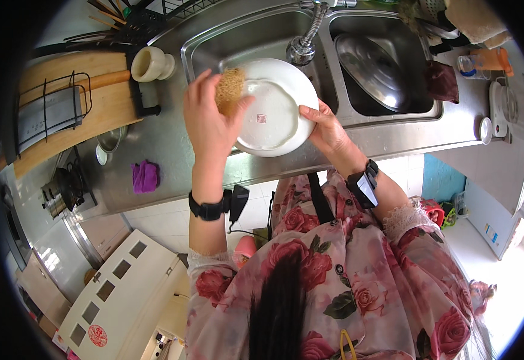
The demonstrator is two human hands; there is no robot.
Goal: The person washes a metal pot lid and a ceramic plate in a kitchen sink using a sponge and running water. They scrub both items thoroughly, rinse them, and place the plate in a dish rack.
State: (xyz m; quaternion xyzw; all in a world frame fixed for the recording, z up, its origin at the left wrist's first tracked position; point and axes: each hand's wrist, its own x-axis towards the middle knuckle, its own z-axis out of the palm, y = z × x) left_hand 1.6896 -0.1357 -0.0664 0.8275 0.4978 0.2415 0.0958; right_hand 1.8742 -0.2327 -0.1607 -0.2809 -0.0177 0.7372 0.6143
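A white ceramic plate (271, 108) is tilted over the front edge of the left sink basin (226, 33), its underside with a small red mark facing me. My right hand (327, 126) grips its right rim, thumb on the underside and fingers behind. In my left hand (210, 112) is a tan fibrous scrubber, probably a loofah (230, 90), held against the plate's left side. Above the plate hangs the flexible chrome faucet (304, 45); I cannot tell whether water runs from it.
A metal lid (372, 72) leans in the right basin. Left of the sink stand a stone mortar (151, 64) and a wooden cutting board (108, 67) in a rack. A purple cloth (145, 176) lies on the steel counter, a dark brown cloth (442, 81) at the right sink edge.
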